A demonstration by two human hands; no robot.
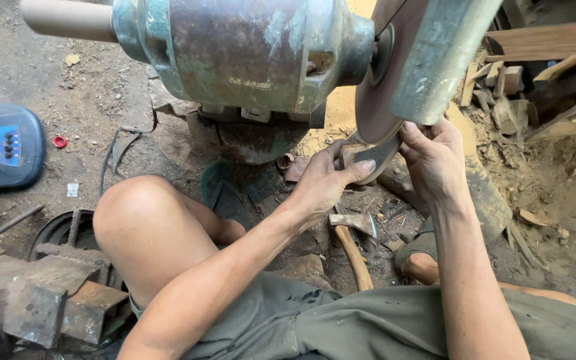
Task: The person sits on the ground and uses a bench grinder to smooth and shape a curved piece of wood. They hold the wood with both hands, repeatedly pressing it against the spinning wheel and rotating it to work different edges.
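pressing blade [368, 155] vs grinding disc [385, 93], both hands; blade mostly hidden.

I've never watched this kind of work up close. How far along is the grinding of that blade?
Hard to say what is finished. In hand: left hand and right hand press a curved metal blade against the grinding wheel. The blade looks dull grey with no handle visible. A hatchet lies below.

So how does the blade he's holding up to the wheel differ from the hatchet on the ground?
The blade is gripped by the left hand and right hand against the grinding wheel; the hatchet lies untouched on the dirt. The hatchet shows a wooden handle; none shows on the blade. Both look like dull grey metal.
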